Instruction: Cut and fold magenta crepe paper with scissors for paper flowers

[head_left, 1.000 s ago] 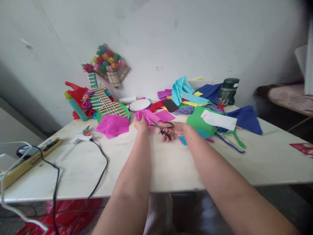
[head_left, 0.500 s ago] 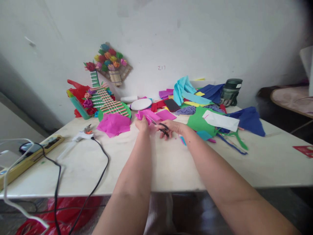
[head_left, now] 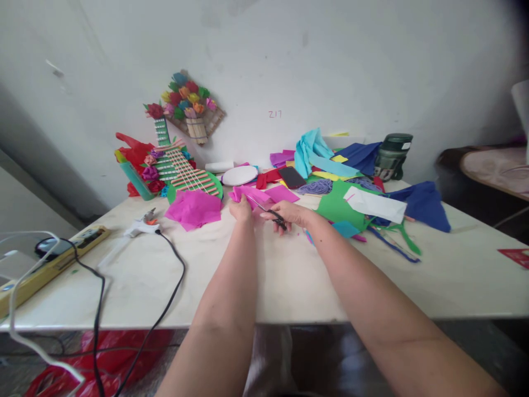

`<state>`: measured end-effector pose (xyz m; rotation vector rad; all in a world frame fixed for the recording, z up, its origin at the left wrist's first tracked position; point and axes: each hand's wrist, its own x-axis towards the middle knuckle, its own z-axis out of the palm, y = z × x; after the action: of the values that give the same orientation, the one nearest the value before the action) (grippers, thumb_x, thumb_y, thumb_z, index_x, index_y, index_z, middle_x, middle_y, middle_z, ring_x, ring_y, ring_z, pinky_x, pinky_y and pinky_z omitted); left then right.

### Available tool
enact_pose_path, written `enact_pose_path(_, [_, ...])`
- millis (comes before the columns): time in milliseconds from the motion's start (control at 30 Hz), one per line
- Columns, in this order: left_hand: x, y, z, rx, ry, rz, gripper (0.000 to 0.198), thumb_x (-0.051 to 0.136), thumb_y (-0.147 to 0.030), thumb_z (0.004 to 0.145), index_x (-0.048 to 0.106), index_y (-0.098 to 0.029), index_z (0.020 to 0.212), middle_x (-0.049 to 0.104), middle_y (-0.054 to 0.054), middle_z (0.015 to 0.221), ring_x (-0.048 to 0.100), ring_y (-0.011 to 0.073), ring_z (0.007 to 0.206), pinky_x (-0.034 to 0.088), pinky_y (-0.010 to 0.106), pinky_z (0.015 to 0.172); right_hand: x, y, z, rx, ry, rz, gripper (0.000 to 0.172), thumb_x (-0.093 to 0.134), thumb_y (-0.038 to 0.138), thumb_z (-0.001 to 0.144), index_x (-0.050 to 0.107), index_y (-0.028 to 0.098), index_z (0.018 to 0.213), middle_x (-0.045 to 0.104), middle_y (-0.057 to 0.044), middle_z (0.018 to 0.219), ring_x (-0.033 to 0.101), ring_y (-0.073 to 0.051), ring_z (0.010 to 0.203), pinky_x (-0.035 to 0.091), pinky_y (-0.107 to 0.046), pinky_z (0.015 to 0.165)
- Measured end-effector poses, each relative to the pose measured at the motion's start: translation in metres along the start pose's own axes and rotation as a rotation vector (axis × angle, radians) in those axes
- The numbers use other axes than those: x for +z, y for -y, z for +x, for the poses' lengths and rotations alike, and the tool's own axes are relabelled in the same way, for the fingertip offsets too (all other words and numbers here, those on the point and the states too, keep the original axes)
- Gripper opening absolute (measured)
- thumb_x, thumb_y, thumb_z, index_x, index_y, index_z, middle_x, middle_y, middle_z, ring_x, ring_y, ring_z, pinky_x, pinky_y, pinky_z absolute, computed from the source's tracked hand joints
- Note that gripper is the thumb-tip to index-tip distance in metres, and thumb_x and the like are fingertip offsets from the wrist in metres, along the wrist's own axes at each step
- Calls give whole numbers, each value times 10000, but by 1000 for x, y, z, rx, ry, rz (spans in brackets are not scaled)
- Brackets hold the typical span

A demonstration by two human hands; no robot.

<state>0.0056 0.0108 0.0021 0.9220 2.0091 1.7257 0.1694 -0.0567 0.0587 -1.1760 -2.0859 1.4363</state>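
My left hand pinches a piece of bright pink crepe paper above the middle of the table. Scissors with black handles are in my right hand, fingers through the loops. Their blades point up and left and lie against the pink paper near my left fingertips. The handles are close together. Another pink sheet lies on the table left of my left hand. Just right of my right hand are green paper and a teal scrap.
A glue gun with a black cord and a power strip sit on the left. Behind stand a flower-decorated guitar craft, a phone, purple yarn and a dark bottle. The table's front edge is nearest me.
The scissor handles have come together as my right hand closed. My left hand keeps its pinch on the pink paper. The view has shifted slightly.
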Motion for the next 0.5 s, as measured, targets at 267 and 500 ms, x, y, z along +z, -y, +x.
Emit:
enact_pose_path(267, [-1, -2, -2, -47, -22, -78, 267, 510, -297, 798, 638, -127, 960, 687, 112, 928, 657, 219, 883, 482, 275, 721, 0, -5, 3, -12, -9, 35, 474, 654, 590, 701, 555, 126, 705, 613, -17, 490, 554, -99, 362, 332, -153, 273])
enact_pose_path(500, [1, -1, -1, -15, -12, -24, 276, 486, -304, 819, 644, -128, 961, 685, 106, 845, 658, 223, 854, 483, 282, 697, 0, -1, 0, -12, -21, 22, 462, 652, 580, 709, 548, 129, 702, 602, -8, 472, 557, -100, 362, 331, -151, 271])
